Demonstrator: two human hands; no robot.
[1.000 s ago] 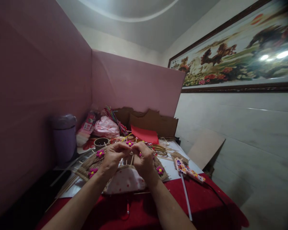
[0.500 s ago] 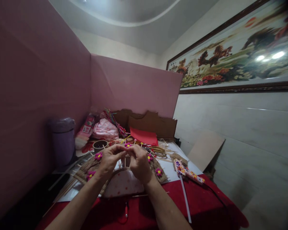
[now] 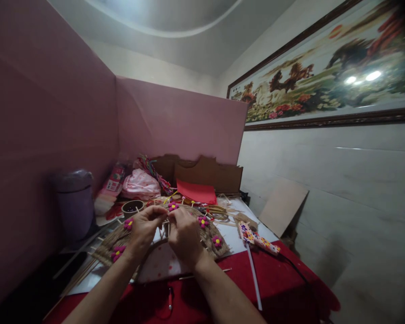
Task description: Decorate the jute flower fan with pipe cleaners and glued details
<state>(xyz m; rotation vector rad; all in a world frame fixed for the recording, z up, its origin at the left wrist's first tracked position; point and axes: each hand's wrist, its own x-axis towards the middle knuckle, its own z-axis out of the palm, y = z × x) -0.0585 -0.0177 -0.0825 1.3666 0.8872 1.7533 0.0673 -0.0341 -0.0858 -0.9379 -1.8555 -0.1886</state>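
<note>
My left hand point(image 3: 145, 229) and my right hand point(image 3: 184, 231) are close together above a woven, fan-shaped twine piece point(image 3: 111, 240). Fingertips and thumb are pinched together on each hand; whatever is between them is too small to make out. Magenta flowers with yellow centres dot the twine piece, among them a flower point(image 3: 173, 206) just behind my fingers and another flower point(image 3: 217, 241) to the right. Thin sticks jut from its edge. Below my hands, a white spotted cloth piece point(image 3: 160, 263) fills the inner curve, partly hidden by my wrists.
A flower-patterned glue gun point(image 3: 258, 238) with a clear glue stick point(image 3: 254, 276) lies to the right. Behind my hands are a dark bowl point(image 3: 132, 207), red paper point(image 3: 196, 191) and coiled cord point(image 3: 219, 212). A lilac bin point(image 3: 74, 207) stands left. A red pen-like tool point(image 3: 170, 298) lies in front.
Both hands have come down slightly toward the twine piece, still pinched and close together. The whole view has shifted, so everything appears a little further left.
</note>
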